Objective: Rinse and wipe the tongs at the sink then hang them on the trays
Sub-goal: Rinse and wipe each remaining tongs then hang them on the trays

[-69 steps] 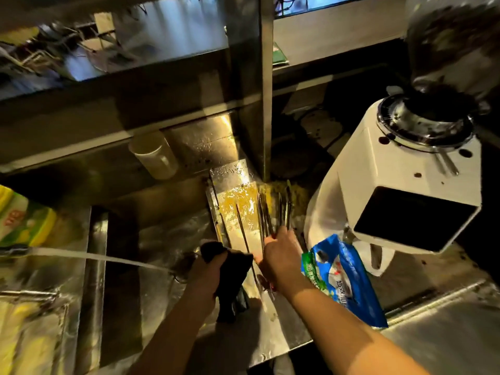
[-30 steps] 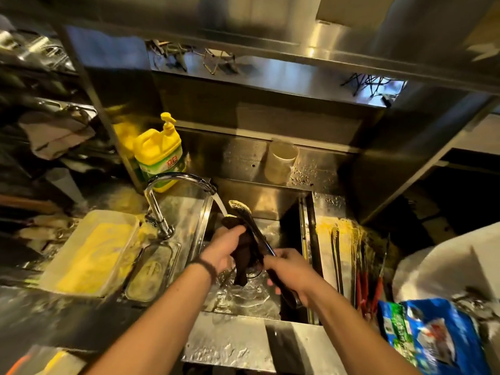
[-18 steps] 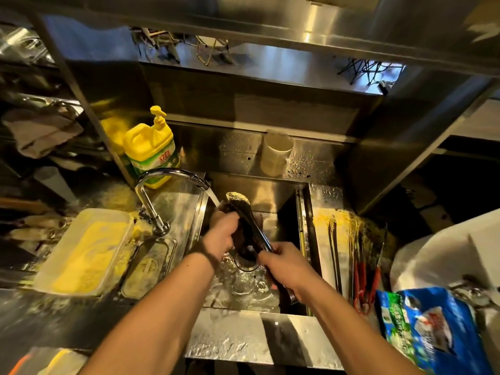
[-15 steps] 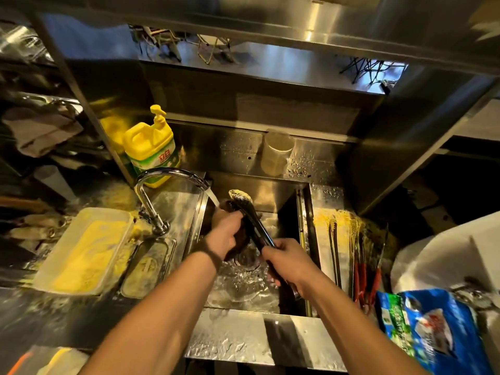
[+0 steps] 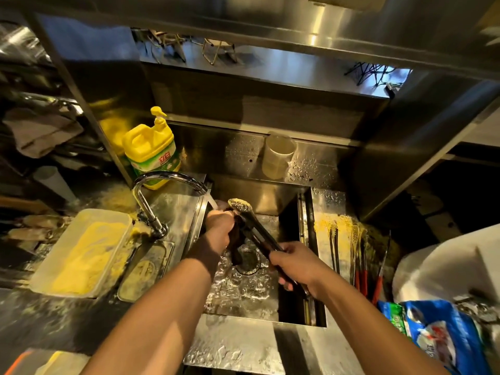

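Head view shows the tongs (image 5: pixel 253 229) slanting over the sink (image 5: pixel 259 319), scooped tips up and away by the faucet (image 5: pixel 173 177) stream, handle end low and near. Right hand (image 5: pixel 293 266) has its fingers closed around the handle; left hand (image 5: pixel 219 228) presses a dark cloth (image 5: pixel 236 240) against the shaft's left side, nearer the tips.

Both bare forearms reach forward from the bottom edge, converging. The left hand (image 5: pixel 219 230) is fisted, knuckles up, with a dark band at the wrist. The right hand (image 5: pixel 293 266) sits nearer and lower, fingers curled closed in a grip, thumb on top.
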A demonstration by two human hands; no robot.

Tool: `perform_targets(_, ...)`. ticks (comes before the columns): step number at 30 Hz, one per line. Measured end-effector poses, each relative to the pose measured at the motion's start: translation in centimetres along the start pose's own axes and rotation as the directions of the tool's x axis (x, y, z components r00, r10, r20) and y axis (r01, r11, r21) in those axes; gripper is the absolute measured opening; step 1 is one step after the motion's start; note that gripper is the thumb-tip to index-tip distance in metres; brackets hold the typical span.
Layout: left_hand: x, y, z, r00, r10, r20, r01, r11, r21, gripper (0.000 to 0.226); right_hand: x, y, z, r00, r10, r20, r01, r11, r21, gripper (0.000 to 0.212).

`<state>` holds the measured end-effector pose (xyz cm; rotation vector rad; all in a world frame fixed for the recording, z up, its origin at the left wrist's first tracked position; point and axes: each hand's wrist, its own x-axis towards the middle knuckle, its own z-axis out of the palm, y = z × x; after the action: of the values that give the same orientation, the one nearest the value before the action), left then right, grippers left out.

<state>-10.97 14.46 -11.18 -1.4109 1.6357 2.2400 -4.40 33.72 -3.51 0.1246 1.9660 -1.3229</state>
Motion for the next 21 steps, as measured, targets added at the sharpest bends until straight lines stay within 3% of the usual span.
perform_targets(5, 1.5, 0.0, -3.5, 0.987, 0.086, -0.132, -0.101, 0.989, -0.106, 0.024, -0.5, 0.7, -2.6, 0.999, 0.042, 0.024, -0.046, 0.987, 0.155, 0.034)
perform_targets(7, 1.6, -0.2, -4.2, 0.992, 0.071, -0.106, -0.08, 0.993, -0.086, 0.032, 0.3, 0.5, -3.3, 0.998, 0.069, 0.012, -0.07, 0.978, 0.197, 0.036)
perform_targets(12, 0.6, -0.7, -4.8, 0.999, 0.048, 0.026, -0.046, 0.997, -0.069, 0.02, 1.7, -0.2, -3.4, 0.993, 0.073, 0.093, -0.099, 0.941, 0.323, 0.026)
perform_targets(16, 0.0, -1.2, -5.2, 0.984, 0.032, 0.176, -0.007, 0.99, -0.139, 0.034, 2.3, -0.9, -2.1, 0.997, 0.027, 0.067, -0.04, 0.978, 0.207, 0.052)
perform_targets(21, -0.4, -1.3, -5.2, 0.968, 0.02, 0.248, 0.037, 0.974, -0.224, 0.046, 3.0, -1.9, 0.2, 0.999, 0.037, 0.016, -0.039, 0.993, 0.11, 0.035)
